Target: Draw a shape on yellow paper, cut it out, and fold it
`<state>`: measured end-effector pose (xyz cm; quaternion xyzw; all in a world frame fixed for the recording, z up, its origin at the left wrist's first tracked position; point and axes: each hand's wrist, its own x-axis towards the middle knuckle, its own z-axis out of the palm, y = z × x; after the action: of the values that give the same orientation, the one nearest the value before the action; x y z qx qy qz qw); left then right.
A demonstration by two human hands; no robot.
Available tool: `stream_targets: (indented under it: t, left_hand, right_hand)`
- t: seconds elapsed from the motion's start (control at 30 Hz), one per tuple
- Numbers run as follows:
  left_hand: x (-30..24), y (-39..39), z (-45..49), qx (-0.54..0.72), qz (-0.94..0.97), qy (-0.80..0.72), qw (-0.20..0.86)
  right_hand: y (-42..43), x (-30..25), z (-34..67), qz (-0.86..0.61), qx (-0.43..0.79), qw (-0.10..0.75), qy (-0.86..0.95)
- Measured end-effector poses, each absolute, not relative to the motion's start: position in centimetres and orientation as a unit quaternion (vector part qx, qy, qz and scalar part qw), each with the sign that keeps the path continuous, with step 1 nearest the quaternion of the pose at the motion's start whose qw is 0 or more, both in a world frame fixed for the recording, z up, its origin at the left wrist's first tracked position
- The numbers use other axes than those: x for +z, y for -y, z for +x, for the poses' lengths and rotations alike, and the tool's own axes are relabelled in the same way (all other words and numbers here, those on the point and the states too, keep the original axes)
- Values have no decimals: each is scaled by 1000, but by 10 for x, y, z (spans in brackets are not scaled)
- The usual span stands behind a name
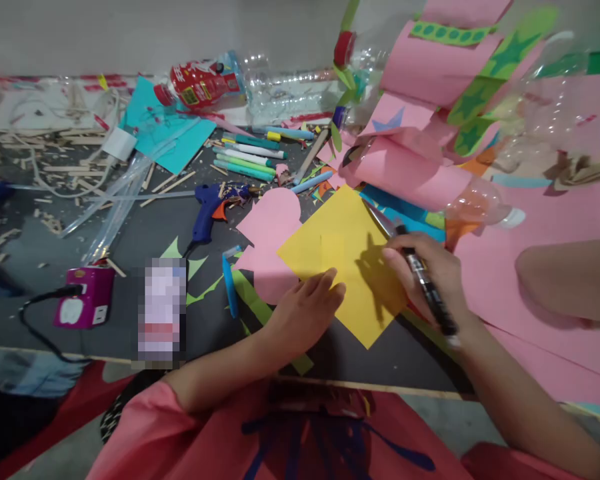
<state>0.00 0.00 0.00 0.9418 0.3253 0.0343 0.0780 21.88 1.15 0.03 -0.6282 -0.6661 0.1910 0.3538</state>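
Observation:
A square of yellow paper point(345, 247) lies turned cornerwise before me, with a faint smaller outline near its middle. My left hand point(300, 310) rests on its lower left edge, fingers stretched out and holding nothing. Closed around a black marker point(423, 277) with white print, my right hand point(433, 270) is over the paper's right side and casts a shadow on it. A grey pointed piece point(380, 217) shows beyond the marker; whether it belongs to the marker I cannot tell. Under the yellow paper's left side is a pink paper cutout point(273, 247) with rounded ends.
A blue glue gun point(210, 207) and several markers point(250, 157) lie beyond. Left are a purple power box point(84, 297) and wood sticks point(80, 167). Pink-wrapped bottles point(405, 170) stand in the way at right. Another person's arm point(570, 280) reaches over pink paper point(490, 283).

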Motion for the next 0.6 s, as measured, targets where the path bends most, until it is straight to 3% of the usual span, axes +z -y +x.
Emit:
stream_targets:
  t: [0.13,0.2,0.4,0.6]
  left_hand:
    - [1,-5,-1,18,945,-315,80]
    - [0,-7,-2,15,946,-312,86]
    - [-9,-14,-8,71,935,-327,113]
    - [-15,-34,-13,82,921,-340,170]
  right_hand:
    - [-20,-7,188,-543,478,438,534]
    - [-26,-14,179,-522,551,456,464]
    - [-32,-23,176,-535,492,541,422]
    - [-27,-19,170,-538,525,561,348]
